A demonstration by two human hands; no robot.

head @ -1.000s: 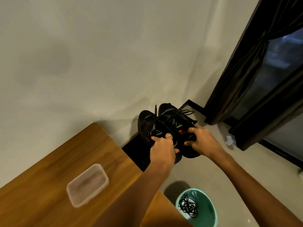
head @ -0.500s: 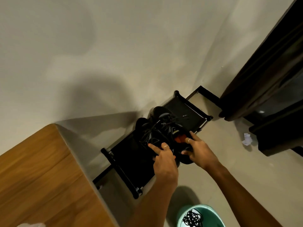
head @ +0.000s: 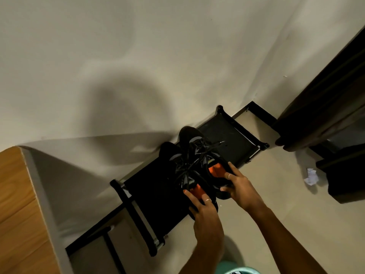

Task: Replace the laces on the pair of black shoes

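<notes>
Holding a pair of black lace-up shoes with orange insoles (head: 197,161) over the black fabric shoe rack (head: 150,196) by the far wall, the left hand (head: 205,212) grips the near shoe's heel, the right hand (head: 240,184) the other's.

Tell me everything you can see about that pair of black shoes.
The pair of black shoes sits side by side, toes toward the wall, over a black rack. They look like dark fabric trainers with grey panels, orange insoles and loose black laces. The left hand and right hand each grip one heel.
</notes>
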